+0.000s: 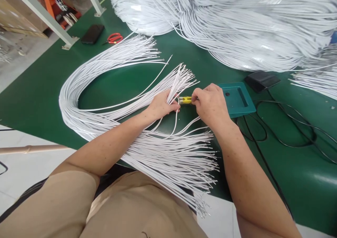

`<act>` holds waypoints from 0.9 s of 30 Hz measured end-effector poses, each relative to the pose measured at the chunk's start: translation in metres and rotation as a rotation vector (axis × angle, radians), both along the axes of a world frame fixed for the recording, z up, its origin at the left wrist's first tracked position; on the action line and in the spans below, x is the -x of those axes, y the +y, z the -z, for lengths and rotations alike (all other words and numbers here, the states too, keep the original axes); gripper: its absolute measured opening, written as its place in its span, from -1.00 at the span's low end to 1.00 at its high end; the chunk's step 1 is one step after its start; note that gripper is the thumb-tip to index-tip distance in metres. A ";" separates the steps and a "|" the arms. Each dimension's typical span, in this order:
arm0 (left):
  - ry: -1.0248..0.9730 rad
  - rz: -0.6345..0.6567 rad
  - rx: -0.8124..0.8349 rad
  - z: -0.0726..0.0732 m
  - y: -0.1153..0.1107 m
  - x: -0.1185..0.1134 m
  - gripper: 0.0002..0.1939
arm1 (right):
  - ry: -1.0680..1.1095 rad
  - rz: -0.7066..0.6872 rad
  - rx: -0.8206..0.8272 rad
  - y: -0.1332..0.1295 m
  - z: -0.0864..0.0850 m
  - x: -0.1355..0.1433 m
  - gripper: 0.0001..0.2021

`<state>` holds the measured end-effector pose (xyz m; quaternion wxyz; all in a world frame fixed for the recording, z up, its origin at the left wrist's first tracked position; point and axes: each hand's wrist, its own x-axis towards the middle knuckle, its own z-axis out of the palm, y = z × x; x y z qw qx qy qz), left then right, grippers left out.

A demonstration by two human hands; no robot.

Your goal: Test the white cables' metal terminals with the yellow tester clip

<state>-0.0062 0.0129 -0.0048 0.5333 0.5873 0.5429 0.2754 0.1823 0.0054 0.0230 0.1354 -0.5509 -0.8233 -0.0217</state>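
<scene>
My left hand [164, 105] is closed around a few white wires, their ends pointing up past the fingers. Facing it, my right hand [210, 102] grips a small yellow tool [186, 100], whose metal tip lies close to my left fingertips. A large bundle of white wires [71, 94] curves in a U on the green table [113, 87]. One group of its ends fans out just above my left hand, another farther back, and a wide group [179, 153] spreads below my wrists.
Big coils of white wire [250, 23] fill the back. A teal tray [238, 99], a black box [262, 80] and black cables [284, 108] lie to the right. Red-handled scissors [115, 38] and a dark flat object [92, 33] are at the back left, near metal posts [44, 16].
</scene>
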 end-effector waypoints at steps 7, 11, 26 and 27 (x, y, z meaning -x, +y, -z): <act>-0.055 0.002 0.001 -0.002 -0.003 0.001 -0.57 | 0.007 0.244 -0.212 -0.011 0.002 -0.017 -0.68; -0.101 -0.016 0.038 -0.007 -0.003 0.005 -0.58 | -0.006 0.319 -0.215 -0.011 0.011 -0.027 -0.57; -0.469 -0.090 0.228 -0.025 -0.005 0.012 -0.64 | -0.027 -0.428 0.298 -0.062 -0.013 0.052 -0.79; -0.478 -0.099 0.231 -0.025 -0.005 0.011 -0.65 | -0.028 -0.357 0.405 -0.062 -0.015 0.053 -0.78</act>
